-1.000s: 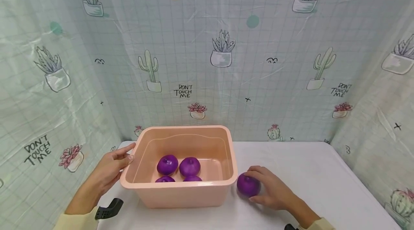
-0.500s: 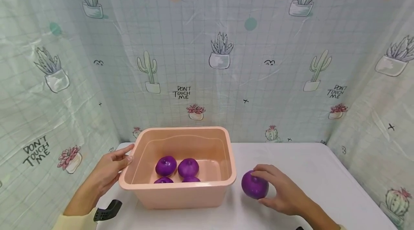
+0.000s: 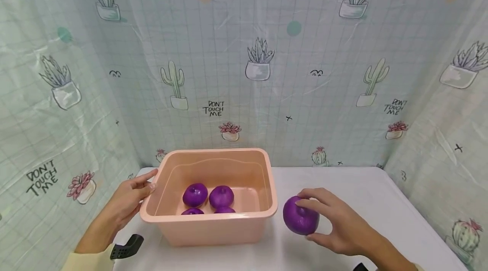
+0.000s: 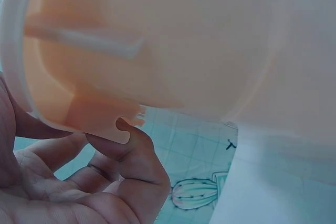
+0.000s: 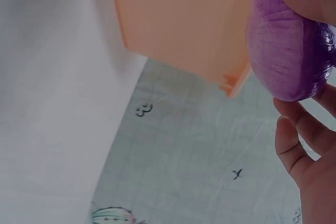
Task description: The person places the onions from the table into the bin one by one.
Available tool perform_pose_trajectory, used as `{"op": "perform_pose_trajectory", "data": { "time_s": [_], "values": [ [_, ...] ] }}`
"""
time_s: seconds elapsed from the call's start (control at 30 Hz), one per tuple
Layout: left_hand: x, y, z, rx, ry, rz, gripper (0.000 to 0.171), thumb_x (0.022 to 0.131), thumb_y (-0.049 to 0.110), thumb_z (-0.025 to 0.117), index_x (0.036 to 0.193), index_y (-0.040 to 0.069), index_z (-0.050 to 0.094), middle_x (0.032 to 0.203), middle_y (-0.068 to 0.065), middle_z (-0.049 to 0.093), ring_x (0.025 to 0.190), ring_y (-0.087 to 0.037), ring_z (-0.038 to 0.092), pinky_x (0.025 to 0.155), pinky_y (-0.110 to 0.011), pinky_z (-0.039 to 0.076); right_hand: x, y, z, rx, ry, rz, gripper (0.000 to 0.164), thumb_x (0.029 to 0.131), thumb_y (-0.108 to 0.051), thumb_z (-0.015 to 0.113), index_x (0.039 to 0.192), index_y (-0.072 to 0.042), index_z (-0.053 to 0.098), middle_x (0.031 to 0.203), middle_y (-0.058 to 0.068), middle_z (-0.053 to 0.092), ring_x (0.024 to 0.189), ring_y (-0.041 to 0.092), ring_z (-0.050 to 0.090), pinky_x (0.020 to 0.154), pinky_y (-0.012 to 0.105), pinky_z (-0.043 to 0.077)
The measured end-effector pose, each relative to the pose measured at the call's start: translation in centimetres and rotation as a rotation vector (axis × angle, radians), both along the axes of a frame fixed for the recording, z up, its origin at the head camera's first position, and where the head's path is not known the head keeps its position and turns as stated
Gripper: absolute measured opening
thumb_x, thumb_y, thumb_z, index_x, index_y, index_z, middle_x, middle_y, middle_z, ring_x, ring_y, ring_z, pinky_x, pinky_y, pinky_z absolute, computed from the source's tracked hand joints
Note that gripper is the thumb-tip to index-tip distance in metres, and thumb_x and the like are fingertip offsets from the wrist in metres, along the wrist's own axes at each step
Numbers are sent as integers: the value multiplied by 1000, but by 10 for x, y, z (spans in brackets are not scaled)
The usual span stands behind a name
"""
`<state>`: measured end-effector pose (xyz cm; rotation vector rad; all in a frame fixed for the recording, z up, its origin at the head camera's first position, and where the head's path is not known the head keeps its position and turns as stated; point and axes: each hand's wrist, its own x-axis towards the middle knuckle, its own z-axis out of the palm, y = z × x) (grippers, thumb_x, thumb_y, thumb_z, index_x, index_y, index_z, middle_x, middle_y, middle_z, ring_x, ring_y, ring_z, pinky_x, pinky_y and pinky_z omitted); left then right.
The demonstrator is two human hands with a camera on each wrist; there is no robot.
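A peach plastic box [image 3: 213, 228] stands on the white table, with several purple onions [image 3: 195, 194] lying inside, two of them partly hidden by its near wall. At its left end my left hand [image 3: 127, 199] grips the rim. The left wrist view shows fingers [image 4: 139, 166] curled up against the underside of that rim. Just right of the box, my right hand [image 3: 337, 220] pinches another purple onion [image 3: 299, 220] between thumb and fingers. This onion is held up off the table, and its striped, flattened side shows in the right wrist view.
The white table [image 3: 331, 182] extends to the right of the box. A curtain [image 3: 289, 67] printed with cacti surrounds the table at the back and both sides. Dark straps [image 3: 127, 247] sit at the wrists.
My right hand has lifted the onion off the table, bringing it slightly right and closer to the camera. The left hand stays at the box rim.
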<state>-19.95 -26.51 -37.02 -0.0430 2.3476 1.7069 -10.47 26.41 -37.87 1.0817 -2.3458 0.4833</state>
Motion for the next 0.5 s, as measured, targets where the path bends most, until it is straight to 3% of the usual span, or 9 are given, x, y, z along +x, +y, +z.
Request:
{"op": "perform_pose_trajectory", "data": {
  "time_s": [0.2, 0.37, 0.5],
  "values": [
    [0, 0, 0, 1, 4, 2, 63, 110, 18, 49, 166, 9, 21, 109, -1, 59, 100, -8, 61, 81, -23, 60, 2, -6, 15, 10, -22, 29, 76, 71, -33, 97, 139, -27, 63, 140, -2, 60, 127, 12, 56, 107, 16, 47],
    [1, 0, -1, 1, 3, 5, 62, 110, 16, 49, 166, 9, 22, 107, -1, 58, 99, -8, 60, 79, -23, 59, 0, -16, 26, 4, -19, 70, 79, 68, -30, 97, 139, -25, 63, 139, -1, 60, 127, 14, 56, 107, 19, 49],
    [1, 2, -2, -9, 7, 7, 62, 110, 16, 48, 166, 9, 22, 107, -1, 56, 98, -9, 59, 78, -23, 59, -4, -27, 33, 7, -22, 88, 79, 67, -28, 98, 139, -24, 63, 139, -1, 60, 127, 15, 56, 100, 31, 57]
  ]
}}
